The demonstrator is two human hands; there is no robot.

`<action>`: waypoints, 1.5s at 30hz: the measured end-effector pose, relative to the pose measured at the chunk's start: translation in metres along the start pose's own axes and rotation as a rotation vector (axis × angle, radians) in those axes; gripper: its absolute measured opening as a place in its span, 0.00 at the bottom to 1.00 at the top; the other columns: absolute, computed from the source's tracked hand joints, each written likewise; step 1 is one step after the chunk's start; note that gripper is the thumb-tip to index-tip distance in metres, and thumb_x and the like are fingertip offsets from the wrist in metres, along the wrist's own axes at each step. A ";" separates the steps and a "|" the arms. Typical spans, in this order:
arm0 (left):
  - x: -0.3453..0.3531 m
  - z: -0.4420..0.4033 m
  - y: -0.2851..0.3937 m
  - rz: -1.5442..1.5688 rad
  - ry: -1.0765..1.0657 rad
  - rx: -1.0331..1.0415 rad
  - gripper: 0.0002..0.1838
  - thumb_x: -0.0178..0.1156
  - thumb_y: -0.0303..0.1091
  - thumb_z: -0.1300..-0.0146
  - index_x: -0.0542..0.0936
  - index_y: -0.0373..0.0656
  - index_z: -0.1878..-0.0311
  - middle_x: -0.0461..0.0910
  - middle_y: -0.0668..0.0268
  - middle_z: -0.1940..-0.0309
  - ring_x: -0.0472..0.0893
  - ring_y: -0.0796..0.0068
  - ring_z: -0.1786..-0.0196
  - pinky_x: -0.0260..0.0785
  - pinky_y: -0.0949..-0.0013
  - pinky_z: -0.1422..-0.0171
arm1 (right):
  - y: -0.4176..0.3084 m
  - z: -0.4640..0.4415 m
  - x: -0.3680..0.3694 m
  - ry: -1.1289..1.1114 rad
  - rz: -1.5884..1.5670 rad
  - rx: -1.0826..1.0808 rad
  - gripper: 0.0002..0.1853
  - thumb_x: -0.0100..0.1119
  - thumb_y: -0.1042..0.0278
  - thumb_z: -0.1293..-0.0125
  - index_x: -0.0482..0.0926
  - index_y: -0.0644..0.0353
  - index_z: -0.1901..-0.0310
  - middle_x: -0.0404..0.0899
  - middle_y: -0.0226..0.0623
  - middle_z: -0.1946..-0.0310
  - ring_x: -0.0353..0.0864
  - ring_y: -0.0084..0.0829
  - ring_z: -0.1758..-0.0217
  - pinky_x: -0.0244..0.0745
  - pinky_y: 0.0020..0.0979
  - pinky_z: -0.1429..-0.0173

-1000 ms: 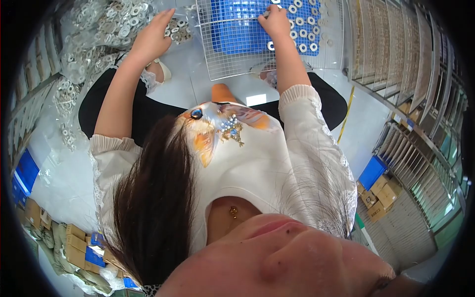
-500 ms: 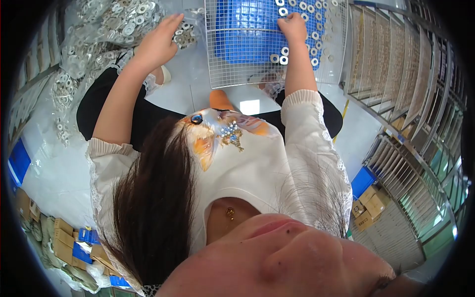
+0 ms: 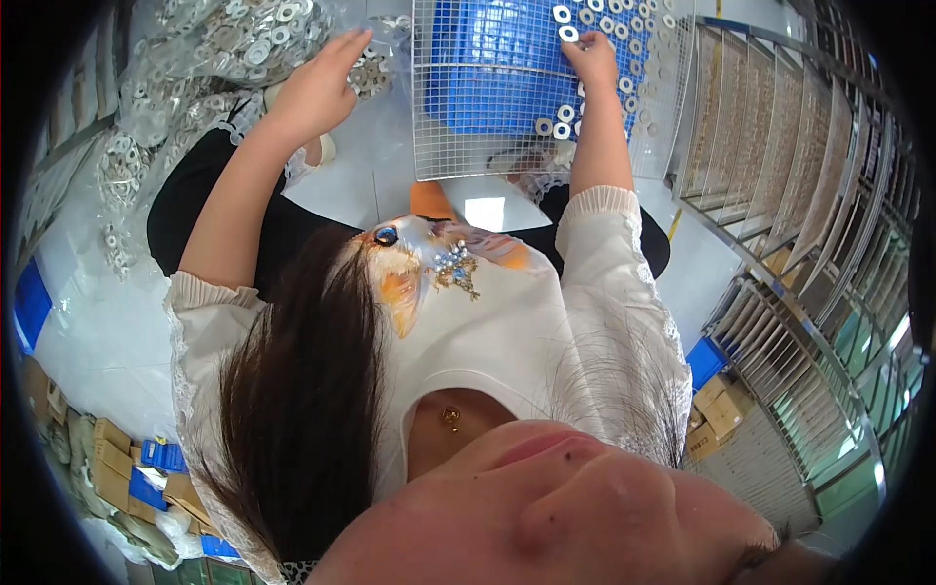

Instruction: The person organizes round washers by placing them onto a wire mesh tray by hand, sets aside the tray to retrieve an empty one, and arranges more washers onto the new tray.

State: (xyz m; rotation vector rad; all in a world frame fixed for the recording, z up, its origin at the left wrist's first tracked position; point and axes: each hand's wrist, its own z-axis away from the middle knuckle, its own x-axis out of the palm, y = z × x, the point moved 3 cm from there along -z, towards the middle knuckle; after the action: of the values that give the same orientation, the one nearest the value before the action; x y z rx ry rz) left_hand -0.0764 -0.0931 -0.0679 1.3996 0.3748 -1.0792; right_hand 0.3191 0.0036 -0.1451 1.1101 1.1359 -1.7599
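My left hand (image 3: 317, 88) has its fingers stretched out and holds nothing that I can see. It is beside clear plastic (image 3: 388, 44) and a loose group of grey metal rings (image 3: 372, 76). My right hand (image 3: 595, 63) is over a wire mesh rack (image 3: 424, 146) with a blue surface (image 3: 478, 93) beneath it. Its thumb and fingertips are pinched together just below a white ring (image 3: 568, 34); whatever is between them is too small to make out. Several more pale rings (image 3: 563, 130) lie spread over the rack's right part.
A large heap of rings in clear plastic (image 3: 258, 49) lies at the upper left, with more rings (image 3: 122, 171) below. Metal shelving with mesh racks (image 3: 770, 127) stands at the right. Cardboard boxes (image 3: 723, 409) are at the lower right, others (image 3: 112, 458) at the lower left.
My right hand has shifted right and slightly down in the view, and the rack also sits further right. My left hand has moved slightly right, with its fingers still stretched out.
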 end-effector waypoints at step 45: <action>-0.024 0.014 -0.019 -0.125 0.112 -0.094 0.33 0.51 0.24 0.51 0.62 0.35 0.36 0.66 0.46 0.41 0.69 0.52 0.40 0.62 0.60 0.38 | -0.218 0.142 0.009 0.416 0.141 -1.003 0.22 0.57 0.67 0.48 0.73 0.62 0.50 0.70 0.50 0.46 0.72 0.48 0.47 0.68 0.47 0.46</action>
State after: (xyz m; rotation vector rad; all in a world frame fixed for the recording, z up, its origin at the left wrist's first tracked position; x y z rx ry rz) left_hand -0.1087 -0.0934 -0.0580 1.3705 0.5936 -1.0731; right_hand 0.0817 -0.0601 -0.0587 0.8687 1.8300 -0.6438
